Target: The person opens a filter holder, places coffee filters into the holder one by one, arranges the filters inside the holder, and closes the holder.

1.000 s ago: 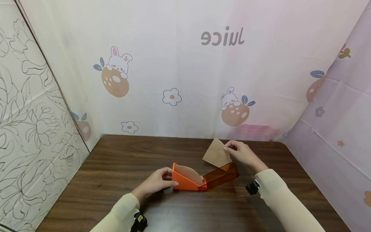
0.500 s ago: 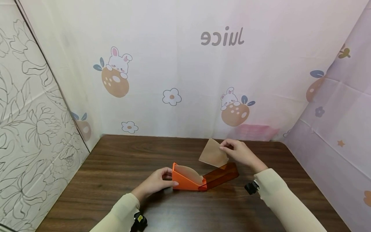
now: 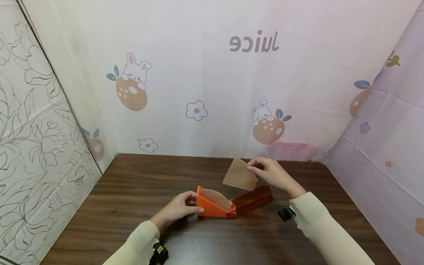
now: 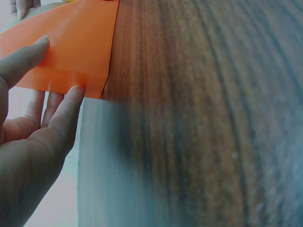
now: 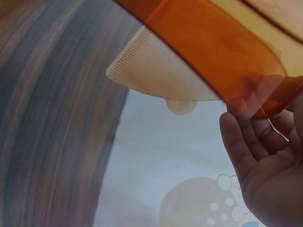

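In the head view my left hand grips the left end of an orange coffee filter holder, thumb on its front. The left wrist view shows the thumb and fingertips against the orange wall. Brown paper filters stand in the holder. Its translucent amber lid is swung out to the right. Behind the lid, my right hand pinches a separate paper filter by its right edge, above the table. In the right wrist view this filter's crimped edge shows, partly covered by the lid.
The dark wood table ends at a printed curtain at the back. A patterned panel stands on the left and another curtain on the right. Each wrist carries a black camera.
My right hand has moved left and slightly up with the paper filter, drawing it away from behind the amber lid. The left hand and the holder have stayed put.
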{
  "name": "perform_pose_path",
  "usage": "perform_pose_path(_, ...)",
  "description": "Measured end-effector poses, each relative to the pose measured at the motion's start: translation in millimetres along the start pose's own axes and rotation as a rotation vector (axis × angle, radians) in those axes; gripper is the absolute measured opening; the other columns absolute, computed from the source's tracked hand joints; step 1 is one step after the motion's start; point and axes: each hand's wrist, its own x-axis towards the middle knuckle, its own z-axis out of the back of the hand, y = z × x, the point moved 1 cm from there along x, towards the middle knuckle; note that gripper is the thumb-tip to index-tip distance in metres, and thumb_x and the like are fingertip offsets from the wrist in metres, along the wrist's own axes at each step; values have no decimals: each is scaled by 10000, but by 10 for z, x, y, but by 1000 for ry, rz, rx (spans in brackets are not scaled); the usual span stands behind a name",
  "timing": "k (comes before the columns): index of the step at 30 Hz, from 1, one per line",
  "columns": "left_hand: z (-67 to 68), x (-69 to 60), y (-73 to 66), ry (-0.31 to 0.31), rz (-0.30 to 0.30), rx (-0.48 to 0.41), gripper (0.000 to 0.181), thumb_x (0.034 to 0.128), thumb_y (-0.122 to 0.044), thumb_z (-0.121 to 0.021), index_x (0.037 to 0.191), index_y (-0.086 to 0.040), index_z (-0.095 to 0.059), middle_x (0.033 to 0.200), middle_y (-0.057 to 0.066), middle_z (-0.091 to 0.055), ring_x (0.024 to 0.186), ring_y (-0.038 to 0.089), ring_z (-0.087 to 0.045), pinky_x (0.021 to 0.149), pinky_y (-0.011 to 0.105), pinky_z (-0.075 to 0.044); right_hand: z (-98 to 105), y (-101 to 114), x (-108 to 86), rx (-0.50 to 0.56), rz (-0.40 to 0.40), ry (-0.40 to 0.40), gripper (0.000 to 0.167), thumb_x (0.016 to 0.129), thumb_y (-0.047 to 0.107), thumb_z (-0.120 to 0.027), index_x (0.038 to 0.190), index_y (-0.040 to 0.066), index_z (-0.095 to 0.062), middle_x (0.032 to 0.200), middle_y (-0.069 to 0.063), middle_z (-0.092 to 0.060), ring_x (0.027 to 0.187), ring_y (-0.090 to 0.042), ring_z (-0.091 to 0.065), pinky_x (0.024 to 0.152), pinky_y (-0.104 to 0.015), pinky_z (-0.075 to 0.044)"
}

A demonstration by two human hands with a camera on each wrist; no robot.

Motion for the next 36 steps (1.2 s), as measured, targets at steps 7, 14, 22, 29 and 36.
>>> perform_pose_path(7,3,6,19,3,-6,-12,390,878,-174,-796,1186,-16,-617,1104,66,-682,1047,222,-639,895,339,-524,9,164,5,-11,35,-3,120,996,251,-652,1036,154,-710,803,-28,-620,669,-176,-572,625,-312,-502)
perform_pose_path(14,0,24,35,4,-17,-15,382,876,-154,-795,1181,-7,-618,1088,69,-685,1030,226,-643,873,315,-528,-5,313,6,2,84,-19,102,983,261,-669,1028,179,-712,829,-10,-633,682,-167,-568,621,-299,-499)
perform_pose_path(22,-2,25,42,7,-19,-27,383,877,-149,-794,1185,-5,-617,1091,70,-684,1037,228,-642,873,322,-532,-25,444,-3,16,131,-34,84,970,252,-688,1030,203,-720,869,43,-652,678,-141,-593,636,-293,-517)
perform_pose_path(29,-2,20,35,5,-17,-23,385,880,-153,-793,1188,-6,-616,1099,70,-682,1042,233,-640,884,340,-533,-29,536,-12,31,142,-38,60,938,243,-731,997,240,-736,891,91,-687,718,-119,-621,660,-285,-533)
perform_pose_path(36,-6,21,36,6,-23,-21,378,879,-147,-792,1183,-6,-619,1097,71,-683,1043,233,-639,878,325,-530,-50,585,-17,76,156,-37,63,906,244,-769,959,266,-742,846,104,-703,702,-123,-636,646,-286,-537)
